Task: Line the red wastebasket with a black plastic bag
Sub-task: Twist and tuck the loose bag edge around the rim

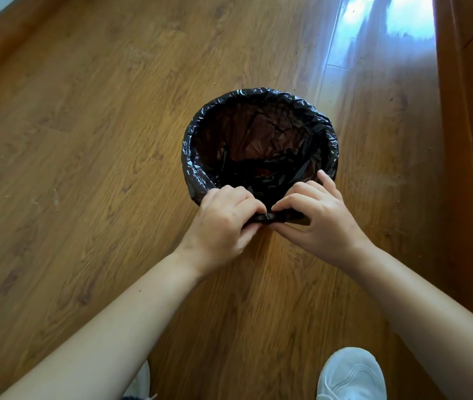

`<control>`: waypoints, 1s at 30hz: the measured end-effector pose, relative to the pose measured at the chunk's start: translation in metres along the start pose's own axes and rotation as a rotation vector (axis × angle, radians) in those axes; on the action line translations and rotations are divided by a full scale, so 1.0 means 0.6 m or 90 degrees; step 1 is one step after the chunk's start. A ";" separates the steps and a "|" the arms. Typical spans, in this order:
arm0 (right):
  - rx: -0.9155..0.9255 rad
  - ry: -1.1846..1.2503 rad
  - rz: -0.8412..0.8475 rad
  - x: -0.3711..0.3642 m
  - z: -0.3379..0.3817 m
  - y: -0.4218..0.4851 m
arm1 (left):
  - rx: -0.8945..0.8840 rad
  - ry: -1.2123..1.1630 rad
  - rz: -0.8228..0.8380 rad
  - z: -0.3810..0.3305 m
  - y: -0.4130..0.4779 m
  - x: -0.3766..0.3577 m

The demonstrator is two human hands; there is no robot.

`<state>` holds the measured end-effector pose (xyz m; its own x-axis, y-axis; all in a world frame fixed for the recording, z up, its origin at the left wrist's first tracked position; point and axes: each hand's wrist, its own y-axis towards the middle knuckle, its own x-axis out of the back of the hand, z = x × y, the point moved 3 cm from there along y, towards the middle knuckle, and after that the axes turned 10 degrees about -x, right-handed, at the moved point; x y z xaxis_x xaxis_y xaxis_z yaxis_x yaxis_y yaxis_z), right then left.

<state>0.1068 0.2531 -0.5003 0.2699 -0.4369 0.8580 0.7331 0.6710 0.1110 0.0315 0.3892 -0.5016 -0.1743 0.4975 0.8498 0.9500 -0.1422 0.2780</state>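
Upright bin at frame centre, mouth up, bag (261, 134) over rim; left hand (223, 220) and right hand (316, 217) pinch its near edge.

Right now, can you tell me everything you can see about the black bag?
The black plastic bag is thin, shiny and crinkly. It sits inside the wastebasket, its top folded out over the round rim all the way around, so the basket hardly shows. Inside, it hangs loose and wrinkled, with a reddish tint showing through. At the near edge, the left hand and right hand pinch a gathered bit of it together.
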 end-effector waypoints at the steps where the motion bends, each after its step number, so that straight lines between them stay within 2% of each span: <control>1: 0.004 -0.003 0.011 0.005 -0.002 0.001 | 0.004 -0.003 -0.001 0.002 -0.001 0.001; 8: -0.004 0.028 0.052 0.014 -0.014 0.001 | 0.032 -0.017 0.001 0.014 -0.003 0.005; 16: 0.018 0.030 0.015 -0.001 -0.009 0.001 | -0.009 -0.015 0.045 0.020 -0.001 0.015; 20: 0.009 0.021 -0.002 -0.006 -0.002 -0.001 | -0.012 -0.021 0.031 0.010 0.000 0.009; 27: 0.005 0.013 0.114 0.023 -0.019 0.007 | 0.003 -0.028 0.014 0.021 -0.003 0.011; 30: 0.013 0.007 0.123 0.023 -0.021 0.012 | 0.009 -0.036 0.017 0.021 -0.003 0.013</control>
<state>0.1233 0.2443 -0.4938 0.4121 -0.3052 0.8585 0.6541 0.7551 -0.0456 0.0319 0.4040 -0.5013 -0.1336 0.5416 0.8299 0.9579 -0.1442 0.2483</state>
